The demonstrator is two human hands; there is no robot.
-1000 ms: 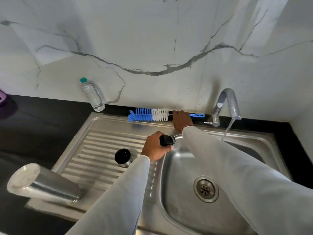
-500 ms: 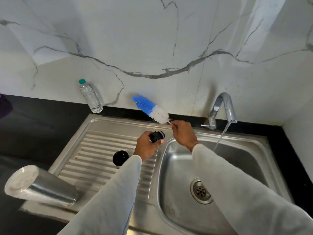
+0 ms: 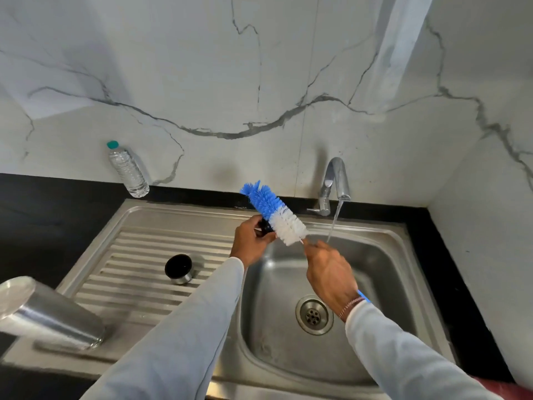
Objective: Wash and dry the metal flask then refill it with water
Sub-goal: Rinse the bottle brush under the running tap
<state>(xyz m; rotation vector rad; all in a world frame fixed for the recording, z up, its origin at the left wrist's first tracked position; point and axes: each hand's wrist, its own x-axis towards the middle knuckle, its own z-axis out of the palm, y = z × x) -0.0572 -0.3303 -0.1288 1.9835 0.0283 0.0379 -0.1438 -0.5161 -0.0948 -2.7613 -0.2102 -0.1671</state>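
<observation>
Steel is most of what you are looking down on: one stainless sink with a ribbed draining board on its left, one chrome tap running a thin stream into the basin, and one metal flask lying on its side at the board's near left corner, well away from your hands. One black round cap with a metal rim stands on the ribs between the flask and the basin.

Your left hand is curled around one small black part; it is mostly hidden, so it may be the flask's inner stopper, but that is not certain. Your right hand grips the handle of one blue-and-white bottle brush, fingers closed round it, the bristle head pointing up and left and touching the black part.

One clear plastic water bottle with a teal cap stands against the marble wall behind the board. No writing can be read on anything.

Compared with half a second ago, your right hand has drawn back over the basin and the bristles have come down against the black part, where before they stood above it. The flask, the cap and the bottle have stayed put.
</observation>
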